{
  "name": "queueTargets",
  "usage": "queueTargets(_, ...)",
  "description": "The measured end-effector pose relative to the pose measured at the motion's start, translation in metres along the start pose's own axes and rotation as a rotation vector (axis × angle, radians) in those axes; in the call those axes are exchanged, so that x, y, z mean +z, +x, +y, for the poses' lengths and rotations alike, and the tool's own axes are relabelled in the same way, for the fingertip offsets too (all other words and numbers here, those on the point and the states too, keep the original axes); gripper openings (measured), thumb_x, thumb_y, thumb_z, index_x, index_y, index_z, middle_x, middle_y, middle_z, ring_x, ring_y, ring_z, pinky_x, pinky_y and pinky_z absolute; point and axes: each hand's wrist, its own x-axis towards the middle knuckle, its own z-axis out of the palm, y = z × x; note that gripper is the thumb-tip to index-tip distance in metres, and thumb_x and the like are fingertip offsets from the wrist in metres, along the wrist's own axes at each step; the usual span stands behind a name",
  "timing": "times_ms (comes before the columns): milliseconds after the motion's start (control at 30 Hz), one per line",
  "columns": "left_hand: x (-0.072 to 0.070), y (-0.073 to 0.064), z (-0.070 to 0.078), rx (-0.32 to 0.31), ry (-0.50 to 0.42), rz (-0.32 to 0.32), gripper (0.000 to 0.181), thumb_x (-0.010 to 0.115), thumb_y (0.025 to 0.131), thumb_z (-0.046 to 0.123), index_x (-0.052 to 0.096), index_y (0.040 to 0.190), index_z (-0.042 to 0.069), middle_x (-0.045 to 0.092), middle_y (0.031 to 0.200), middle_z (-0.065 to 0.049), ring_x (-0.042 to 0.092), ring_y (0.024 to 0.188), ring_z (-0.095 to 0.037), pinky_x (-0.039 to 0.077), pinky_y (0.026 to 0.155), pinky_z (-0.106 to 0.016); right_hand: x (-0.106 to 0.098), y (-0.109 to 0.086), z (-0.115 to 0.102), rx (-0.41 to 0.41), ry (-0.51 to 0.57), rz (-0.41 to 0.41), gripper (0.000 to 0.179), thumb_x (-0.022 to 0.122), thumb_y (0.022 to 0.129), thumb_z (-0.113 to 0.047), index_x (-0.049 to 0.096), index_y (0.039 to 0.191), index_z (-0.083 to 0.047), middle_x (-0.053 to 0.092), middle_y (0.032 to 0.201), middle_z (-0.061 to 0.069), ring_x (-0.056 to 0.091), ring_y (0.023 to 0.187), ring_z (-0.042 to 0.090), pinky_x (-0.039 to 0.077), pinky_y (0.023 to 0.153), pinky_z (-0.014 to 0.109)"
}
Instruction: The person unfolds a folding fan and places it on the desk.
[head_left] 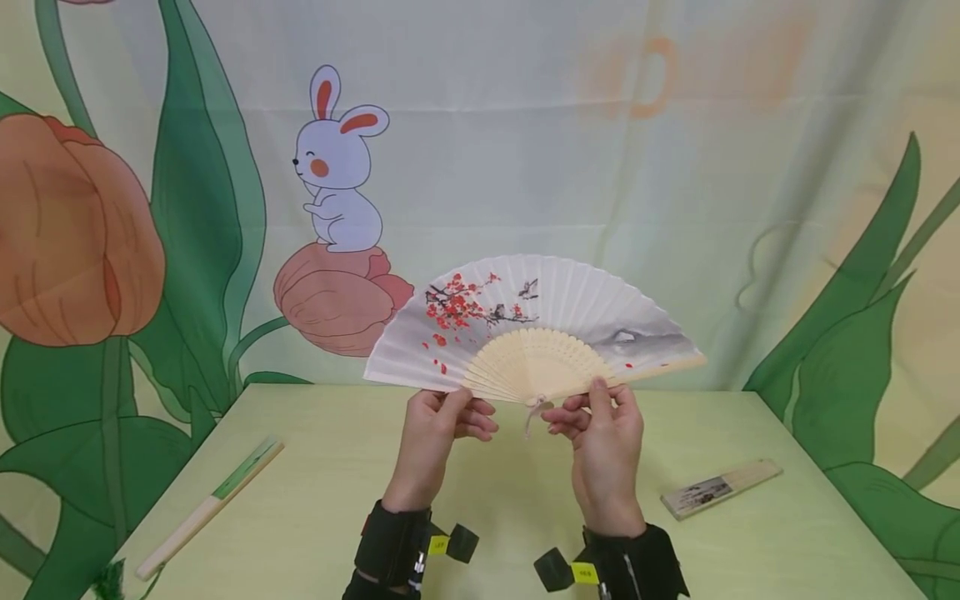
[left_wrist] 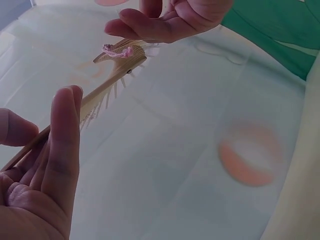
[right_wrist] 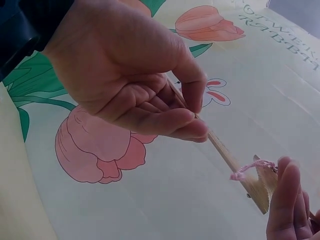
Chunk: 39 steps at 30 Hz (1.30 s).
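A folding fan (head_left: 555,300) is spread wide above the table in the head view, its pale leaf painted with red blossoms, birds and a grey landscape. My left hand (head_left: 442,425) pinches the fan's left edge between thumb and fingers. On the other side, my right hand (head_left: 603,446) pinches the right outer rib, thumb on the near face. A pink cord (right_wrist: 252,169) hangs at the pivot, between both hands. The left wrist view shows the left fingers (left_wrist: 65,130) around a wooden rib, seen nearly edge-on.
A closed folding fan (head_left: 217,504) with a green-and-white leaf and green tassel lies at the table's left. Another closed fan (head_left: 722,489), with a dark painted panel, lies at the right. Behind the table (head_left: 517,517) hangs a printed curtain (head_left: 510,167) with a rabbit and tulips.
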Motion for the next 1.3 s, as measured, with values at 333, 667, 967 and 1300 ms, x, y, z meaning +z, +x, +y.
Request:
queueTargets(333, 0.004, 0.000, -0.001, 0.027, -0.003, -0.087, 0.022, 0.055, 0.105, 0.006, 0.060, 0.121, -0.007, 0.072, 0.085, -0.015, 0.073, 0.067, -0.018, 0.063, 0.066, -0.033, -0.004, 0.004, -0.002, -0.053, 0.031, 0.048, 0.018, 0.042, 0.113, -0.018, 0.042, 0.100, -0.005, 0.056, 0.076, 0.004, 0.072, 0.060, 0.013, 0.058, 0.057, 0.023)
queueTargets(667, 0.005, -0.004, -0.003, 0.055, -0.012, -0.100, 0.023, 0.051, 0.108, 0.011, 0.056, 0.123, -0.005, 0.071, 0.086, -0.023, 0.073, 0.066, -0.018, 0.063, 0.063, -0.034, -0.015, 0.011, -0.005, -0.021, 0.036, 0.041, 0.019, 0.041, 0.114, -0.018, 0.043, 0.101, -0.005, 0.056, 0.075, 0.002, 0.069, 0.058, 0.012, 0.056, 0.055, 0.021)
queueTargets(967, 0.008, -0.001, -0.010, 0.047, -0.002, -0.056, 0.021, 0.058, 0.106, 0.009, 0.060, 0.119, -0.007, 0.071, 0.084, -0.015, 0.072, 0.066, -0.017, 0.063, 0.063, -0.032, -0.052, 0.031, -0.019, 0.049, -0.037, 0.067, 0.020, 0.042, 0.113, -0.023, 0.044, 0.104, -0.005, 0.056, 0.076, 0.000, 0.067, 0.058, 0.011, 0.054, 0.057, 0.020)
queueTargets(1300, 0.010, 0.007, -0.041, -0.087, 0.138, -0.014, 0.021, 0.064, 0.104, 0.013, 0.070, 0.109, -0.007, 0.068, 0.084, -0.010, 0.071, 0.067, -0.016, 0.060, 0.062, -0.025, -0.107, 0.057, -0.019, 0.135, -0.214, 0.155, 0.023, 0.039, 0.114, -0.026, 0.043, 0.106, -0.005, 0.055, 0.079, -0.001, 0.066, 0.062, 0.008, 0.054, 0.060, 0.018)
